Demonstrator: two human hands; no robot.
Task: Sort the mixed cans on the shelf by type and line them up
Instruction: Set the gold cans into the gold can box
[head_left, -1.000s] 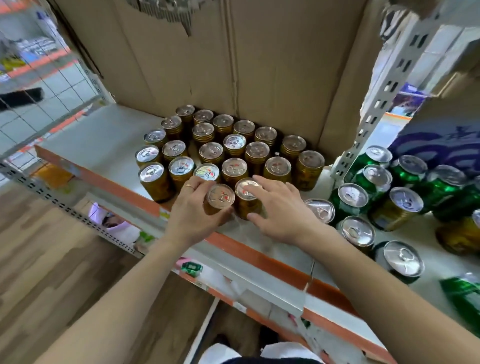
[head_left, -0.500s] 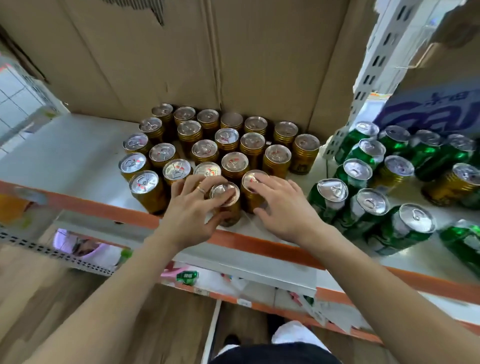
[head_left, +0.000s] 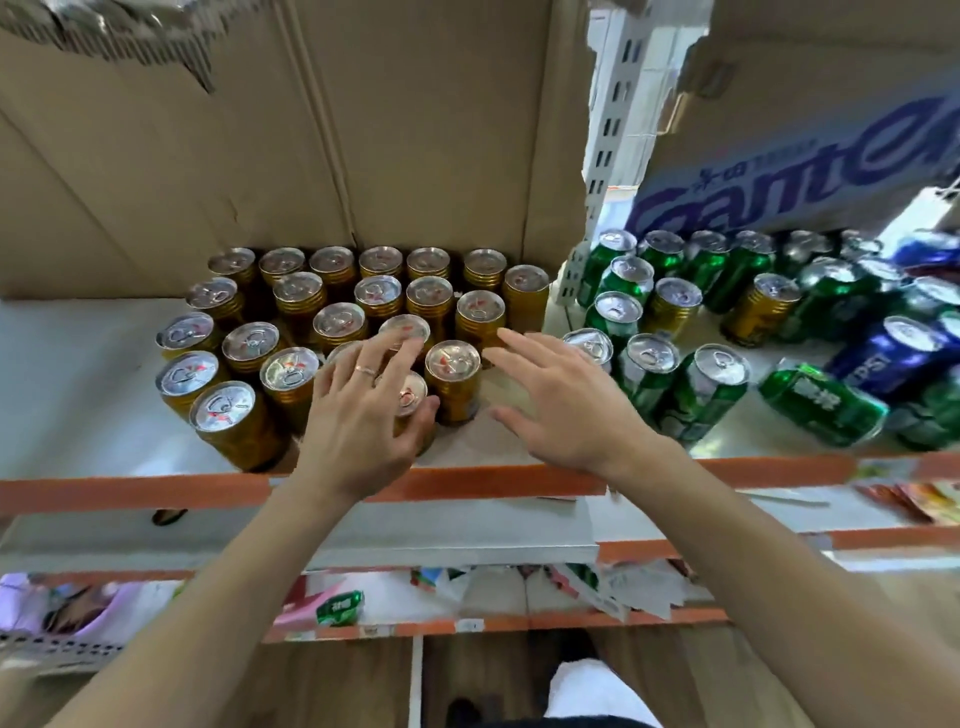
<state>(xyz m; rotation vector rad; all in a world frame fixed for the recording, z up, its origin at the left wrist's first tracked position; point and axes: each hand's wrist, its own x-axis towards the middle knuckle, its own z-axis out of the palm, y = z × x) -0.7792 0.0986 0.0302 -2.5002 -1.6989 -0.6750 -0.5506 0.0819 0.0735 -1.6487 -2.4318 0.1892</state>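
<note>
left hand (head_left: 358, 421) half hiding gold can (head_left: 414, 396) (grip unclear), right hand (head_left: 563, 410) fingers (head_left: 524, 349) spread, empty

Left hand (head_left: 363, 415) palm down, fingers spread wide, thumb out, right hand (head_left: 566, 405) palm down beside it, fingers splayed straight

A shop — steel shelf (head_left: 467, 480) stocked with drink cans (head_left: 337, 291), cartons (head_left: 363, 130) behind.
</note>
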